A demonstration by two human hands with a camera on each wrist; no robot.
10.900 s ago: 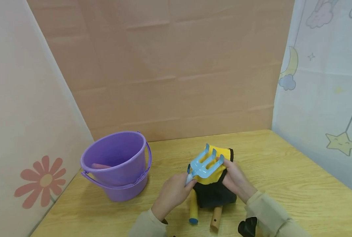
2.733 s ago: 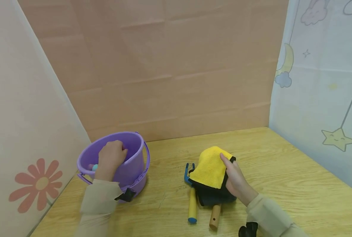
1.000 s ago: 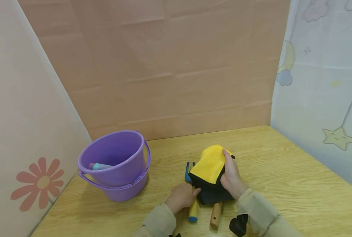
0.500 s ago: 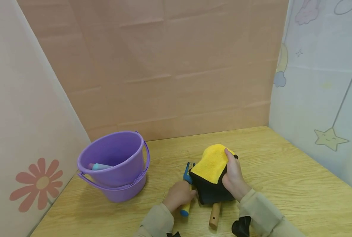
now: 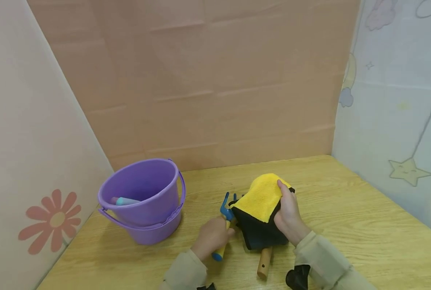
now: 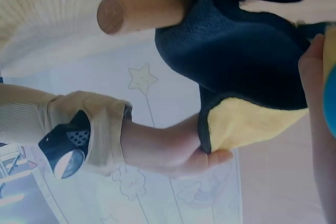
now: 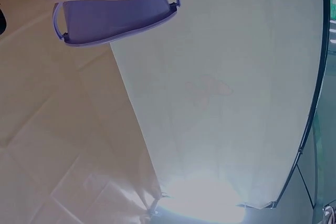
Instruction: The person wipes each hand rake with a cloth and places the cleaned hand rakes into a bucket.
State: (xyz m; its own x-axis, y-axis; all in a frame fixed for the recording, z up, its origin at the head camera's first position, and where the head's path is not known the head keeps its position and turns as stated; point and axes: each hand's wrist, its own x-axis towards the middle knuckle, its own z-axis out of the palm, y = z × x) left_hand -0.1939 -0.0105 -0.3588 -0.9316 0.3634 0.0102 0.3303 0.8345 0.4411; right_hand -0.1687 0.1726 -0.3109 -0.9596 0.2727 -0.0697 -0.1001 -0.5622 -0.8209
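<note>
My left hand (image 5: 211,237) grips the yellow handle of a small blue hand rake (image 5: 225,211). The rake's tines point away, close to the left edge of a yellow and black cloth (image 5: 260,197). On the cloth's right side my right hand (image 5: 291,215) holds its edge, thumb on the yellow face. From beneath the cloth a wooden handle (image 5: 264,262) sticks out; the rest of that tool is hidden. In the left wrist view the same wooden handle (image 6: 147,13) and the dark side of the cloth (image 6: 236,56) show up close.
A purple bucket (image 5: 142,221) stands on the table's left with its bail hanging down. Inside it lie a light blue handle (image 5: 126,201) and a pinkish one. Behind the table (image 5: 346,201) hangs a brown backdrop (image 5: 208,100), with printed pale walls on both sides.
Earlier my left hand held a light blue fork by the cloth, then reached into the bucket, where a light blue handle now lies. Since then it has gripped the rake and shifted it left.
</note>
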